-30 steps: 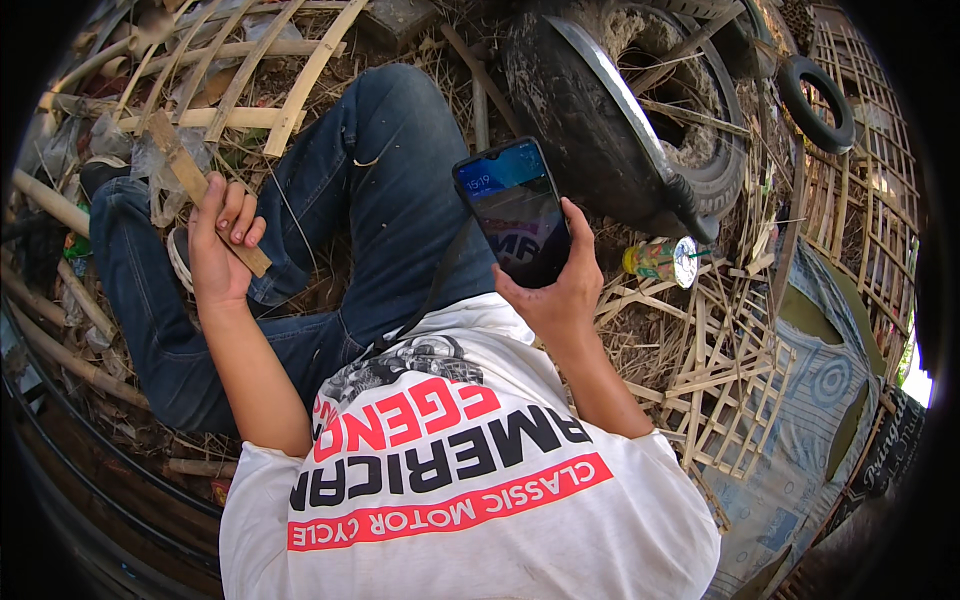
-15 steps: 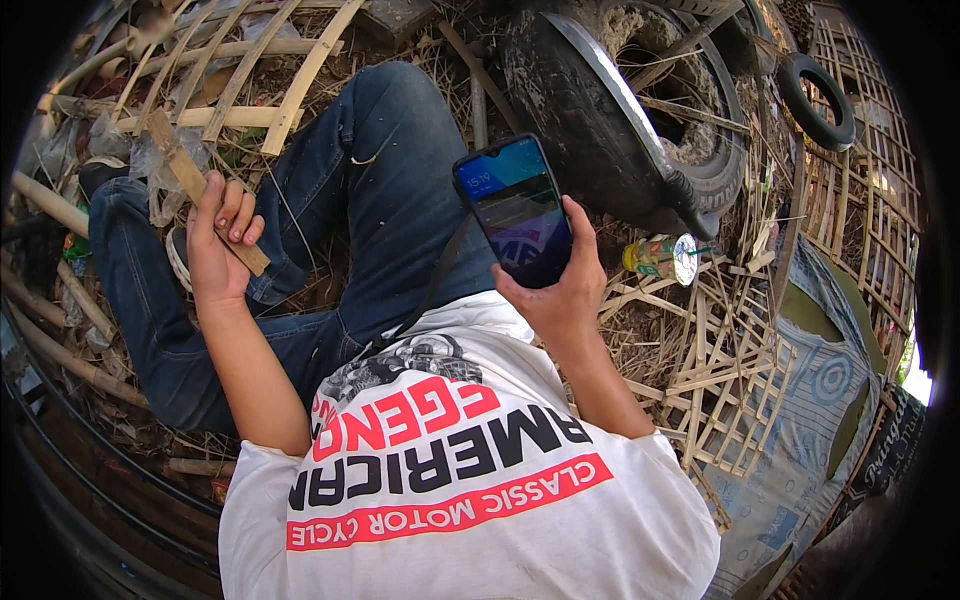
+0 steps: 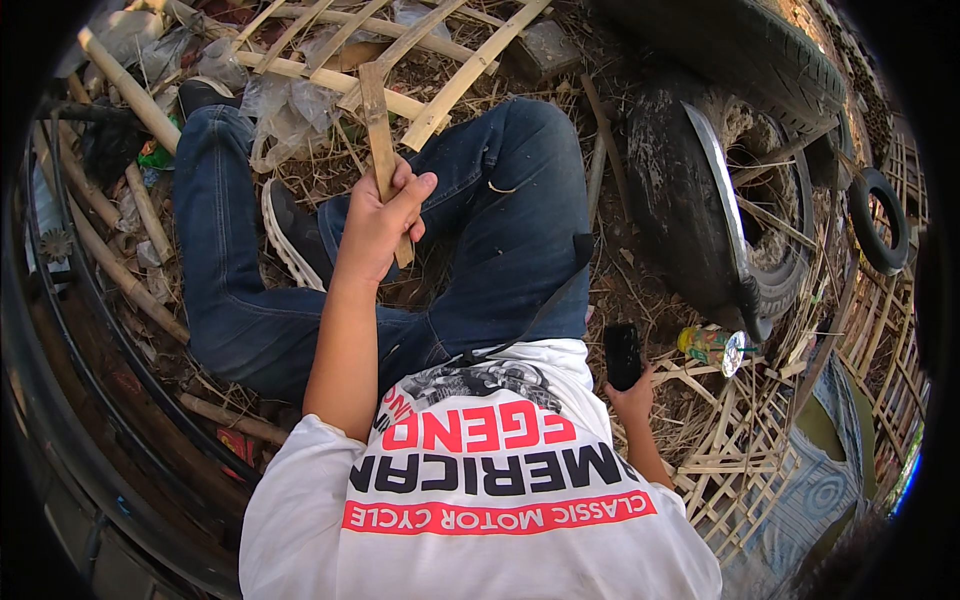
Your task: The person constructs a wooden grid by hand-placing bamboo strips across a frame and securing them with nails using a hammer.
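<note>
I see a big dark tyre (image 3: 684, 190) at the upper right of the frame. The flat wooden strip (image 3: 377, 120) stands left of the top middle, and the left hand (image 3: 372, 228) has its fingers wrapped round it. The black phone (image 3: 623, 355) is right of the middle, its low end clamped in the right hand's (image 3: 633, 402) fingers. I think 2 snug grips work best.

"How's the light?"
"Daylight, bright on the short-sleeved white fabric T-shirt with red-and-black print (image 3: 490, 480), dim at lower left."
"Sharpness?"
"Centre fairly clear; edges bend toward black corners, bluish glare far right."
</note>
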Available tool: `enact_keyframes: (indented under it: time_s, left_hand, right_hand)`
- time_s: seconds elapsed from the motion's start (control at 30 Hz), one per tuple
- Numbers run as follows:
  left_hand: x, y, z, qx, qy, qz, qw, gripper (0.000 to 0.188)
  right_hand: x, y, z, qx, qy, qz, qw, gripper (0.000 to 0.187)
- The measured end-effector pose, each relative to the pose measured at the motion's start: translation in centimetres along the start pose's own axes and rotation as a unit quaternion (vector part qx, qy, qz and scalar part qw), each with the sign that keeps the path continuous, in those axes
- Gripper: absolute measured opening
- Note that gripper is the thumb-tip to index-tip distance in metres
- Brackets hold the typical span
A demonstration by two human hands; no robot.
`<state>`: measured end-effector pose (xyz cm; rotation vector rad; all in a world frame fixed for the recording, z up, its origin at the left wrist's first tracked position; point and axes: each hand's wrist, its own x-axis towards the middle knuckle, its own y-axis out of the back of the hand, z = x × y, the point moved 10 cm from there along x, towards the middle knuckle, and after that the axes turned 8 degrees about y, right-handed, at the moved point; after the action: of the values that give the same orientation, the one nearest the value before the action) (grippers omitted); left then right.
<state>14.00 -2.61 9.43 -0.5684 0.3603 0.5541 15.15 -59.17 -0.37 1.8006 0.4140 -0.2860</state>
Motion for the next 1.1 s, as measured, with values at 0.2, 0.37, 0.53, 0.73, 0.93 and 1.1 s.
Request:
enact_keyframes:
  time_s: [0.2, 0.37, 0.53, 0.73, 0.93, 1.1]
  left_hand:
    - [-1.0, -0.7, 1.8, 0.125, -0.088, 0.027, 0.988, 0.041]
    - [-2.2, -1.7, 3.2, 0.177, -0.109, 0.018, 0.978, 0.047]
    - [-2.9, -1.7, 4.4, 0.156, -0.091, 0.019, 0.983, 0.044]
    - [-3.1, -1.5, 5.0, 0.135, -0.098, 0.022, 0.986, 0.043]
    - [-2.1, -1.8, 4.7, 0.106, -0.063, 0.020, 0.992, 0.053]
    - [-1.6, -2.4, 5.0, 0.119, -0.048, 0.015, 0.992, 0.050]
  right_hand:
    - [-3.2, -1.2, 3.7, -0.042, -0.016, -0.044, 0.998, 0.096]
    - [-2.9, -1.0, 5.2, -0.175, -0.069, -0.124, 0.974, 0.101]
    - [2.6, 2.2, -2.8, -0.214, -0.013, -0.123, 0.969, 0.079]
    - [8.0, 6.1, -24.4, 0.113, 0.237, -0.046, 0.964, 0.043]
    - [7.6, 10.6, -39.9, 0.273, 0.391, -0.017, 0.879, 0.041]
    - [4.5, 12.5, -49.6, 0.315, 0.566, -0.037, 0.761, 0.049]
